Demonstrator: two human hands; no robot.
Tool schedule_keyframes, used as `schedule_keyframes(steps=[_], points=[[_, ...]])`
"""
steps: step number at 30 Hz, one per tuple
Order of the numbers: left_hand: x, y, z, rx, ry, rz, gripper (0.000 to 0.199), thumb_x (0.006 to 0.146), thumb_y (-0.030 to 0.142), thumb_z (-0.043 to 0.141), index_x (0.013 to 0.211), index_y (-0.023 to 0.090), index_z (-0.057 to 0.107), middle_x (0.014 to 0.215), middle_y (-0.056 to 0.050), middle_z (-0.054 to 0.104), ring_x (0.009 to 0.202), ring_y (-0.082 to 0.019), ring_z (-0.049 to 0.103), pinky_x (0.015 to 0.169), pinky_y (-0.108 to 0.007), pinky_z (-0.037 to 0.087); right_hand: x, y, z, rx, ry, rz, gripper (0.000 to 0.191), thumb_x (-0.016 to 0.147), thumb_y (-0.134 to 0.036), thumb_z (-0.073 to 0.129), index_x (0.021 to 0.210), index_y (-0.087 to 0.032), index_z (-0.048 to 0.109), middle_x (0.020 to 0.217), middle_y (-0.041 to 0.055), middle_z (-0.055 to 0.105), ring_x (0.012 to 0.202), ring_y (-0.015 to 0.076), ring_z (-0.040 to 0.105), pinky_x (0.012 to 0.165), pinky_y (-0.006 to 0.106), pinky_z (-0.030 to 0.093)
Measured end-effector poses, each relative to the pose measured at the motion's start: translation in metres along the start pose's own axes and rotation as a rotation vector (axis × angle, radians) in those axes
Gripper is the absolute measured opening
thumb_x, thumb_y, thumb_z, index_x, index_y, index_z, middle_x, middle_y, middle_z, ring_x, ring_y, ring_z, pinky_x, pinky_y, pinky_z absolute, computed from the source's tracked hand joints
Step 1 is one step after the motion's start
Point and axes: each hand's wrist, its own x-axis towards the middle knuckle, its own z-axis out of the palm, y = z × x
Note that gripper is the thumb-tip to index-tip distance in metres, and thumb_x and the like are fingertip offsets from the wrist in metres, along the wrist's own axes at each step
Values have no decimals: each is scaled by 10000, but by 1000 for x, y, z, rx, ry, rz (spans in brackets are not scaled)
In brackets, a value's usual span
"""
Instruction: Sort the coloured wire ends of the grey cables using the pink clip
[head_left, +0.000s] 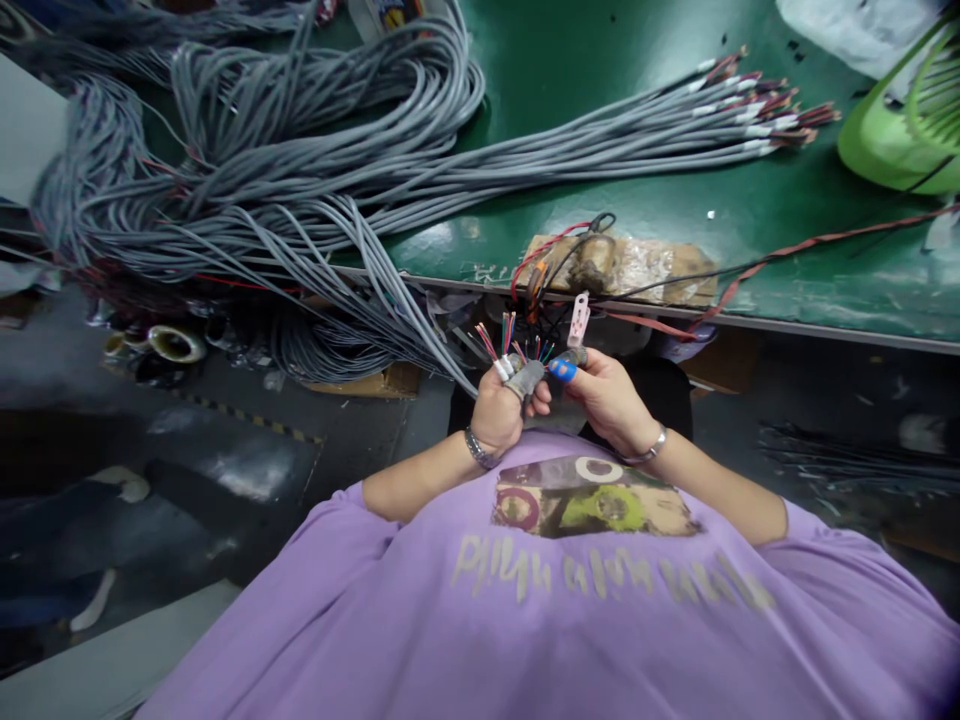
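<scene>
My left hand (504,402) is closed around the ends of several grey multi-core cables (427,335). Thin coloured wires (508,328) fan out above its fingers, and a grey cover wraps the thumb. Close beside it, my right hand (606,395) pinches at the tips of other coloured wires (541,350). A blue band (562,370) and a dark cover sit on its fingers. What lies between those fingertips is too small to make out. A pale pink perforated tag or clip (578,318) stands just above the right hand.
A big coil of grey cables (300,150) covers the left of the green table (645,60), its stripped ends (780,110) pointing right. A taped wooden block (667,272) lies at the front edge, near a twisted red cord (810,245). A green basket (874,140) stands right.
</scene>
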Motion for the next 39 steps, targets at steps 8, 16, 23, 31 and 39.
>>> schedule_keyframes(steps=[8,16,23,31,39], points=[[0,-1,-3,4,-18,-4,392,676,482,785,719,178,541,507,47,596,363,-71,507,355,-176,310,-3,-3,-6,40,-64,28,357,616,-409,891,667,-167,635,531,-65,499,481,52,381,470,210,313],[-3,-3,-5,57,-76,-31,420,667,486,795,660,186,501,468,61,556,347,-58,452,342,-171,332,4,-14,-12,98,-69,141,466,550,-392,921,900,-192,687,849,23,737,669,108,647,569,213,513],[-4,-3,-5,119,-104,-40,406,677,490,780,659,186,511,474,59,567,342,-56,455,343,-168,351,7,-15,-1,113,-30,43,467,475,-273,952,806,-172,639,613,-44,659,497,66,539,477,188,426],[-3,-6,-5,120,-44,-14,414,677,506,780,670,184,520,486,57,566,353,-59,465,351,-172,349,7,-10,2,111,14,48,478,499,-309,949,828,-176,628,598,-55,634,519,83,561,506,213,457],[-10,17,-2,-6,-106,-72,428,624,525,781,694,197,516,435,60,512,323,-63,399,325,-184,283,14,-19,-24,262,-96,204,294,733,-462,771,846,-213,662,851,37,754,693,140,660,600,250,537]])
